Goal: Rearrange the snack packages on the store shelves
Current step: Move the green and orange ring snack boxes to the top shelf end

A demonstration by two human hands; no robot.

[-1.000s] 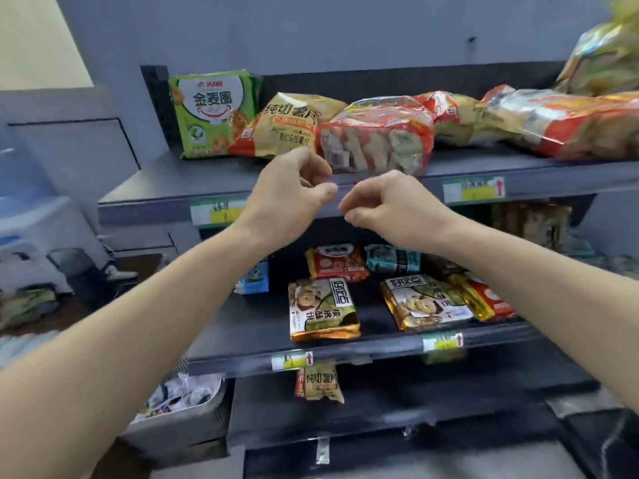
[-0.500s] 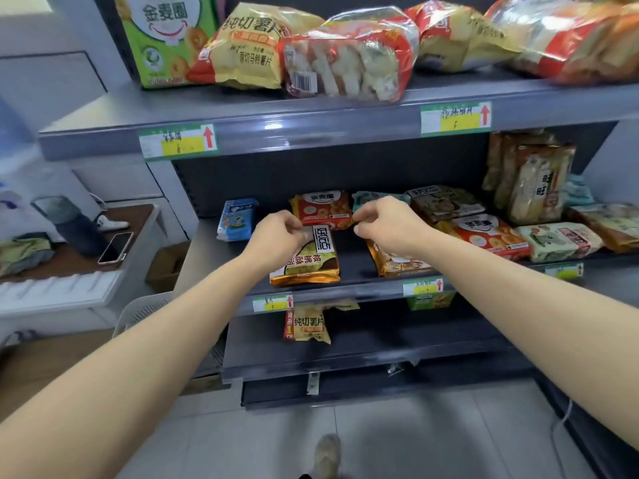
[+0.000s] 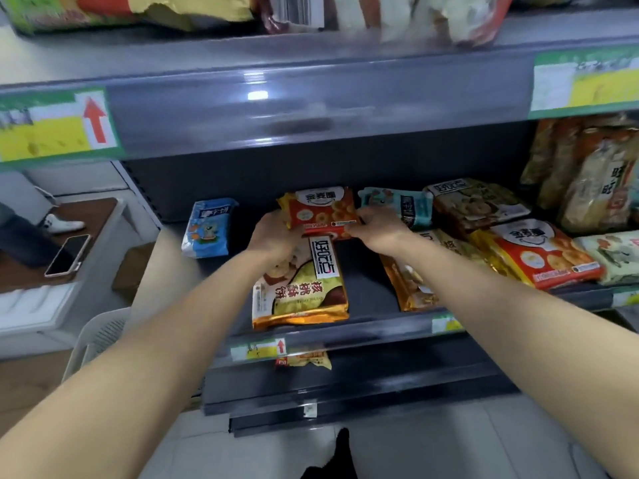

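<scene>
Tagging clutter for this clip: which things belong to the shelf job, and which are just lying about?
Job: red snack packet, gripped by left hand and right hand; gold packet; blue packet; middle shelf.
Lying about: phone; white basket.

Phone (image 3: 67, 255) on brown side table (image 3: 20, 276)

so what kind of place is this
Probably a small convenience store: tiered dark shelves, price labels with red arrows on their front edges, and sealed snack packs, one red biscuit pack held by the left hand and right hand.
</scene>
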